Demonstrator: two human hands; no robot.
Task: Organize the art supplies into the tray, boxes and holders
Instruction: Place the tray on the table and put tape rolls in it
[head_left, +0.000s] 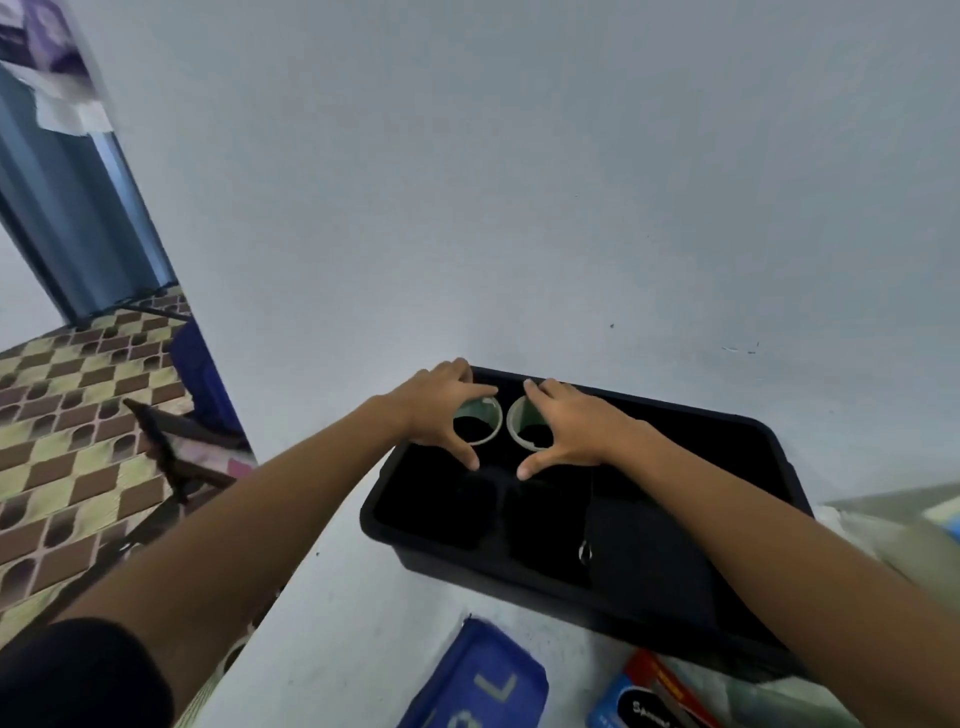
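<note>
While both of my arms reach forward over the white table (363, 597), I see each hand wrapped around a pale green cylindrical holder standing in the far-left corner of the black tray (779, 447). My left hand (436, 413) curls round the left holder (480, 421), fingers on its far side and thumb on the near side, gripping its rim. My right hand (563, 426) does the same on the right holder (524, 428), thumb pointing toward 9 o'clock at the near edge. The two holders stand upright, just beside each other, their open mouths showing dark interiors.

The tray sits at about 1 o'clock from me, tilted in the view, with a dark pouch (649, 561) lying inside at its near-right part; I cannot tell what else the dark inside holds. At 6 o'clock, near the tray's front wall, lies a blue box (478, 680), and at 5 o'clock a blue and red packet (649, 696). Checkered floor tiles (67, 415) show at 9 o'clock.
</note>
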